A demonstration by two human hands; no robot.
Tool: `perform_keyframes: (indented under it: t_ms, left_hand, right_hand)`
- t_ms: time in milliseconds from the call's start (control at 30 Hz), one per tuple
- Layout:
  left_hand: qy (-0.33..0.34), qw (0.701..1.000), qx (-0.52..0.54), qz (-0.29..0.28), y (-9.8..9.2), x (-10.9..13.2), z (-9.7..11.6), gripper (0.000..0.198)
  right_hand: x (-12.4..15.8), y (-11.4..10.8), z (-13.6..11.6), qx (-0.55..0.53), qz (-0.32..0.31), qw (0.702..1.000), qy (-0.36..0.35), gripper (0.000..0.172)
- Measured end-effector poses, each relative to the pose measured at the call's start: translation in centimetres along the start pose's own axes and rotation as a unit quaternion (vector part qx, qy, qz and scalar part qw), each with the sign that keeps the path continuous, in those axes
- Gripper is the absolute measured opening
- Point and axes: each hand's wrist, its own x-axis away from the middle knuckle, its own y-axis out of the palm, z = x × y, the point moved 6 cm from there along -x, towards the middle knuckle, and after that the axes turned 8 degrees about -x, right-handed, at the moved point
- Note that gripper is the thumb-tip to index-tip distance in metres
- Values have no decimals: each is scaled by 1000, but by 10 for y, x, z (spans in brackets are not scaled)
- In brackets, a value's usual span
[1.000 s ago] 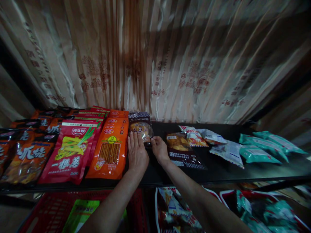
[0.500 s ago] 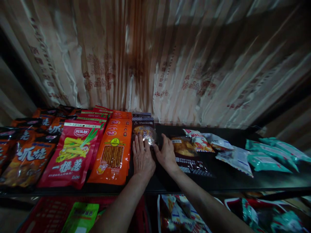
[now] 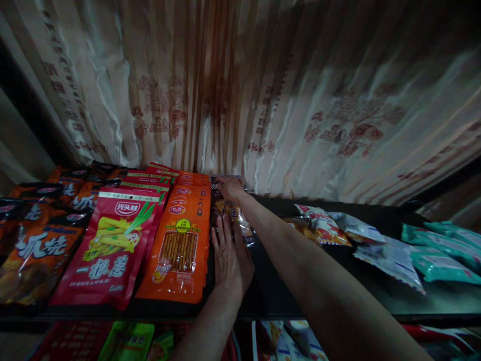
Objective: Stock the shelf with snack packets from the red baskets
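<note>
- Now my left hand lies flat, fingers straight and close together, on the near end of the dark snack packet, just beside the orange stick-snack packet.
- My right hand has left the packet's right edge, where it was a second ago, and is now at its far top edge by the striped curtain. The fingers are bent over that edge; I cannot tell whether they pinch it.
- The dark packet lies on the black shelf, lengthwise between my two hands and touching the orange row.
- White characters on the red packet read "一根葱".
- My forearm hides most of the dark packet's label.
- Teal packets lie well apart at right, their print too blurred to read.
</note>
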Motion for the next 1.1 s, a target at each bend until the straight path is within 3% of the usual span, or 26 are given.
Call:
perform_keyframes:
  t_ms: [133, 367, 833, 1100]
  left_hand:
    - [-5, 1000, 4, -6, 3, -1, -1, 56]
    - [5, 1000, -3, -17, 10, 0, 1, 57]
    - [-14, 998, -46, -39, 8, 1, 3, 58]
    - [-16, 998, -62, -24, 7, 2, 3, 61]
  right_hand:
    - [-11, 4, 11, 9, -4, 999, 33, 21]
    - [-16, 5, 16, 29, 20, 995, 93, 28]
    - [-7, 12, 10, 35, 88, 995, 26, 33]
    - [-7, 8, -2, 28, 83, 996, -33, 24]
